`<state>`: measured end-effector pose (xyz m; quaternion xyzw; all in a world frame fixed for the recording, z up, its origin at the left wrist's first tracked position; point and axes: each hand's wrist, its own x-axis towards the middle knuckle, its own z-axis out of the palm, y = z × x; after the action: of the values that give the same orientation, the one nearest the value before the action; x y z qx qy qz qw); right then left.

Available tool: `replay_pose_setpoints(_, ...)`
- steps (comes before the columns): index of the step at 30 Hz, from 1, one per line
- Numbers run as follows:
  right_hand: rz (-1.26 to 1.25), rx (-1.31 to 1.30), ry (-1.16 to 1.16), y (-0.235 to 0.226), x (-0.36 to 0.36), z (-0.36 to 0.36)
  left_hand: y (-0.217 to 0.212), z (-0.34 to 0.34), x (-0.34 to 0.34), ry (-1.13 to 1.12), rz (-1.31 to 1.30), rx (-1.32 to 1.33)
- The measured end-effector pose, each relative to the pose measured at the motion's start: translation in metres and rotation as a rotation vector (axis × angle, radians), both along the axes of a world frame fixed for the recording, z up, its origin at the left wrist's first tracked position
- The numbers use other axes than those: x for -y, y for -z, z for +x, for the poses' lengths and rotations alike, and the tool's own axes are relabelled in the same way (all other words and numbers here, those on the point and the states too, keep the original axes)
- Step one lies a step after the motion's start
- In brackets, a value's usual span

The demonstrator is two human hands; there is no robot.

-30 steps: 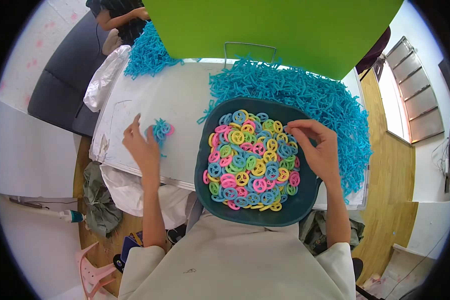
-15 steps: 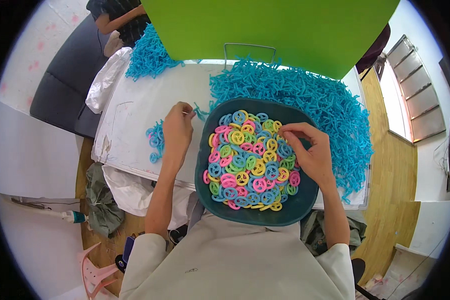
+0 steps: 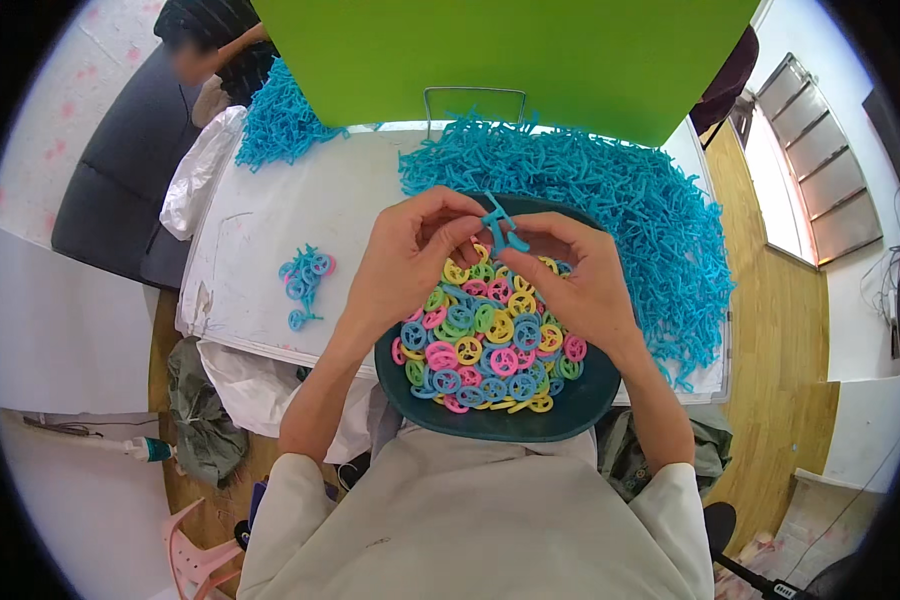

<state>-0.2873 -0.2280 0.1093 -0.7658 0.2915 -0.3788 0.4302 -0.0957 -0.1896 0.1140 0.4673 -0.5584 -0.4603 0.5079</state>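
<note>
Both hands meet above a dark teal bowl (image 3: 490, 420) filled with several small round plastic pieces (image 3: 485, 345) in pink, yellow, green and blue. My left hand (image 3: 405, 265) and my right hand (image 3: 570, 275) pinch between their fingertips a blue plastic stick piece (image 3: 497, 222), held over the bowl's far rim. Whether a round piece is also in the fingers is hidden. A large heap of blue plastic sticks (image 3: 610, 210) lies behind and to the right of the bowl.
A small cluster of assembled blue pieces (image 3: 305, 280) lies on the white table (image 3: 270, 210) to the left. Another blue heap (image 3: 280, 125) sits far left near another person (image 3: 205, 45). A green board (image 3: 500, 55) stands behind. A wire frame (image 3: 475, 100) stands at its base.
My left hand came from the small cluster at the left over to the bowl. Both hands rose and now hold a blue stick piece together above it.
</note>
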Motion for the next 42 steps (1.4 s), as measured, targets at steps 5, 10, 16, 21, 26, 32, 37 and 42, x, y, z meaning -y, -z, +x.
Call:
replay_pose_setpoints(5,0.381,0.171,0.065,0.014,0.007,-0.005,0.007,-0.016,0.002,-0.042,-0.081,0.131)
replay_pose_setpoints(10,0.434,0.248,0.065,0.017,0.012,-0.013,0.036,0.01,0.03,-0.232,-0.467,0.87)
replay_pose_setpoints(16,0.473,0.304,0.032,0.015,0.01,-0.021,0.044,0.011,0.032,-0.127,-0.467,1.135)
replay_pose_setpoints(21,0.292,0.285,0.079,0.017,0.01,-0.023,0.017,-0.007,0.011,-0.115,0.063,0.197)
replay_pose_setpoints(26,0.209,0.19,0.113,0.015,0.003,-0.018,0.008,-0.021,-0.002,0.019,0.266,-0.293)
replay_pose_setpoints(32,0.167,0.119,0.132,0.011,-0.003,-0.014,0.016,-0.02,-0.001,0.061,0.169,-0.228)
replay_pose_setpoints(37,0.216,0.073,0.2,0.007,-0.003,-0.014,0.013,-0.024,-0.002,0.022,0.135,-0.114)
replay_pose_setpoints(42,0.136,-0.004,0.212,0.007,-0.009,-0.011,0.009,-0.022,0.0,0.012,0.114,-0.086)
